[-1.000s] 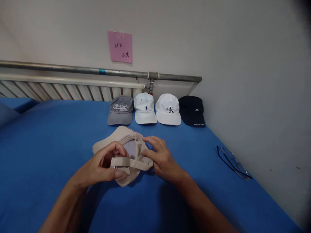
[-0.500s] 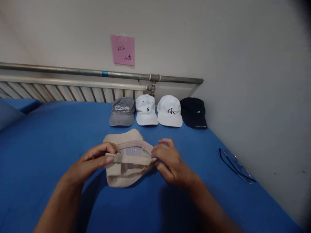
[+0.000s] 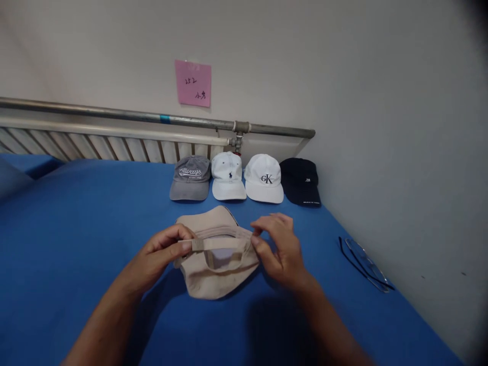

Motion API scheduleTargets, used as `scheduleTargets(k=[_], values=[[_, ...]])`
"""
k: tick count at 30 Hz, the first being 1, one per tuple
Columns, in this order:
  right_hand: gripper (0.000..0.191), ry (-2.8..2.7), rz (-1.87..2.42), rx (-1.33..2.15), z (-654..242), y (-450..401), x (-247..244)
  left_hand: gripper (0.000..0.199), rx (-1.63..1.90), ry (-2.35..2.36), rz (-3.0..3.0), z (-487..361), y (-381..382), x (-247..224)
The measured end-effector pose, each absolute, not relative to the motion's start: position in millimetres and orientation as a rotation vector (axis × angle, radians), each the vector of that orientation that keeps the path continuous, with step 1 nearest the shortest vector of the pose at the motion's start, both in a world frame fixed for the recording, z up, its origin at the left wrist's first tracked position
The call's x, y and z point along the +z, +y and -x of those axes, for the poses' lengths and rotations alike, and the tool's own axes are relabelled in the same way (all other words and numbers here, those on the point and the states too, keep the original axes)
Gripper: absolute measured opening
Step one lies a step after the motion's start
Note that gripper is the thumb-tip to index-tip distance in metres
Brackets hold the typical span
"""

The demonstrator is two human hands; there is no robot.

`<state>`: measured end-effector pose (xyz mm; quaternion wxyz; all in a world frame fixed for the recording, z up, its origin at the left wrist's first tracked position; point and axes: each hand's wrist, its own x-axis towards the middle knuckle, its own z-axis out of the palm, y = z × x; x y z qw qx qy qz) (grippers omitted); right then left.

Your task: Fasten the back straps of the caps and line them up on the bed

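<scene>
A beige cap (image 3: pixel 217 277) is held over the blue sheet, its back opening and strap turned toward me and its brim pointing away. My left hand (image 3: pixel 163 251) pinches the left end of the strap between thumb and fingers. At the cap's right edge, my right hand (image 3: pixel 278 249) grips the band between thumb and forefinger, its other fingers curled above. Beyond them stand a grey cap (image 3: pixel 189 190), a pale cap with a small horse logo (image 3: pixel 229 189), a white cap with letters (image 3: pixel 264 191) and a black cap (image 3: pixel 299 173), side by side.
Glasses (image 3: pixel 366 264) lie at the right edge of the blue sheet (image 3: pixel 76 229). Behind the caps run a metal pipe (image 3: pixel 114 113) and a white radiator (image 3: pixel 133 148). A pink note (image 3: pixel 193 84) is stuck to the wall.
Both hands and the beige cap have shifted right in view. The cap's back has tilted, showing more of its outside, and my right hand's fingers have moved up along its edge.
</scene>
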<state>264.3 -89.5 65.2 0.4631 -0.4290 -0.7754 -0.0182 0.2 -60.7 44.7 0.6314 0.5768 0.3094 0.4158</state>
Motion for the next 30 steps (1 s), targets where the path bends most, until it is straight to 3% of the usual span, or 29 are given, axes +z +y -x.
scheduleTargets(k=[9, 17, 30], values=[[0.023, -2.082, 1.015, -0.032, -209, -124, 74, 0.017, 0.768, 0.650, -1.411, -11, -75, 57], [0.012, -2.090, 1.008, -0.017, -210, -122, 76, 0.014, 0.706, 0.590, -1.505, -13, -75, 61], [0.018, -2.094, 0.932, 0.010, -215, -119, 73, 0.009, 0.699, 0.611, -1.435, -8, -74, 60]])
